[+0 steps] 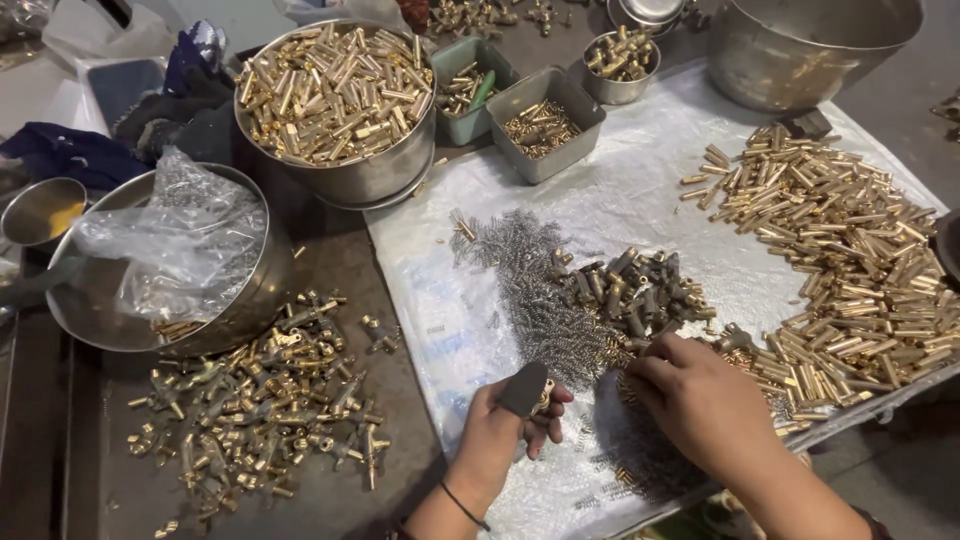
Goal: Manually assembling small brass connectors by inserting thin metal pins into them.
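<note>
Two hands [505, 425] [700, 395], one brass piece [543, 397], three steel bowls [345, 175]

Bare forearms, thin dark band [465, 506] (left wrist), dark thumb cover [523, 388].

A small brass fitting [543, 396] is sitting pinched in the left hand's fingers [533, 388], showing only a glint of gold beside the dark cover on the thumb; most of it is lying hidden behind that thumb. Just under the right hand's fingers [650, 362], small brass pieces [625, 385] are lying loose on the white sheet. Just beyond those fingertips, a heap of darker, grey-brown fittings [632, 290] is lying jumbled, pieces pointing every way. Between the two sets of fingers and stretching away from them, a drift of fine silvery springs [535, 300] is spreading thinly.
</note>
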